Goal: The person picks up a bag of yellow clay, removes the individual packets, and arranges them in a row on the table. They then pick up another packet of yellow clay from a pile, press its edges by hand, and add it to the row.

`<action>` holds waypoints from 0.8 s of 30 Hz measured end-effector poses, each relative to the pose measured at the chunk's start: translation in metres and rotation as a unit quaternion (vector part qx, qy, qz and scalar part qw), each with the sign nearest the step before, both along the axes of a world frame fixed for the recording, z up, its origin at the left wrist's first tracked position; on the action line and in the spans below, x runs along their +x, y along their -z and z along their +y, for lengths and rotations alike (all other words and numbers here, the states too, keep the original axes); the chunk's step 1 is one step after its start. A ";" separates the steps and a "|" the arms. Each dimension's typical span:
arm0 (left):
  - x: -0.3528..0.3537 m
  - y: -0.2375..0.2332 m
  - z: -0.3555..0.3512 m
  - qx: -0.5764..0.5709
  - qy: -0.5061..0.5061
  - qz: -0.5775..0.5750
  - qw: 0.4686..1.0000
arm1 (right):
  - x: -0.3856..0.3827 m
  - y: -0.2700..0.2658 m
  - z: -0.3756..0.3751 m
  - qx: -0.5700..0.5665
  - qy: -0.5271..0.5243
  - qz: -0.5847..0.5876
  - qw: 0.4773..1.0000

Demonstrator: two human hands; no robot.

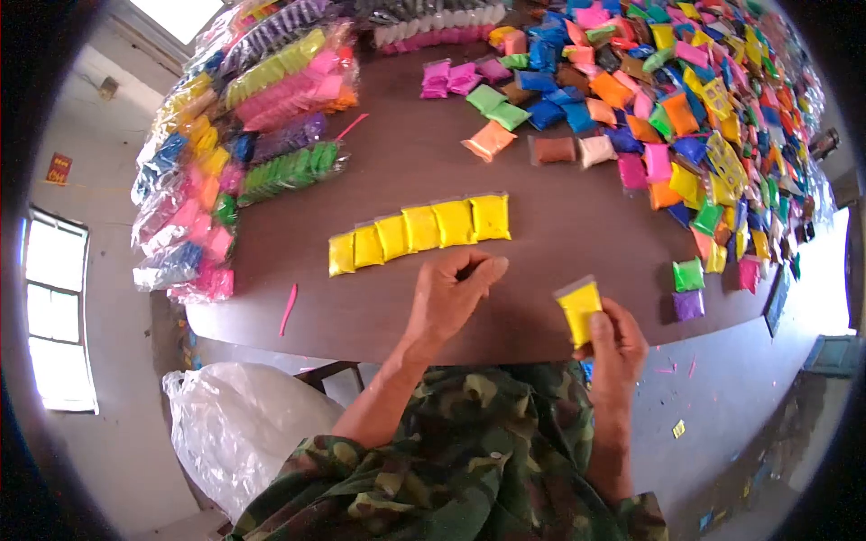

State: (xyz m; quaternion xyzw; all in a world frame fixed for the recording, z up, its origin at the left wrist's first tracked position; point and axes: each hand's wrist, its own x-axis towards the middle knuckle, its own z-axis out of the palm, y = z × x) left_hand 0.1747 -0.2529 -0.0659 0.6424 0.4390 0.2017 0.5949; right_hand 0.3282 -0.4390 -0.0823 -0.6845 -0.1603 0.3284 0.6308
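My right hand [616, 347] grips a small yellow packet [580, 311] between thumb and fingers, just above the front edge of the table. The packet's clear sealed end points up and away. My left hand [454, 293] is closed, its thumb against the curled fingers, and no object shows in it. It hovers just in front of a row of several yellow packets [421, 230] lying side by side, slightly overlapping, on the brown table [397, 316].
A large heap of mixed coloured packets [649, 99] covers the right side. Bundled packets in clear bags [289, 90] are stacked at left. Green and purple packets [688, 288] lie near the right edge. A pink strip [288, 309] lies front left; a clear plastic bag [244, 433] hangs below.
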 end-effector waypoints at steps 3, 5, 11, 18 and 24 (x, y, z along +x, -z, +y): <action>-0.019 -0.008 -0.011 -0.084 0.017 -0.013 0.996 | -0.010 -0.016 0.011 -0.002 0.008 -0.003 1.000; -0.022 -0.014 -0.024 -0.006 0.045 -0.025 0.999 | -0.027 -0.012 0.024 0.031 -0.031 0.009 0.999; -0.053 -0.006 -0.027 -0.011 -0.002 0.008 1.000 | -0.061 0.005 0.037 0.049 -0.151 -0.023 0.987; -0.153 -0.011 0.055 0.094 -0.229 0.026 0.969 | -0.053 0.005 0.032 0.056 -0.170 0.061 0.982; -0.178 0.005 0.093 0.130 -0.231 0.095 0.960 | -0.056 0.008 0.031 0.046 -0.192 0.037 0.980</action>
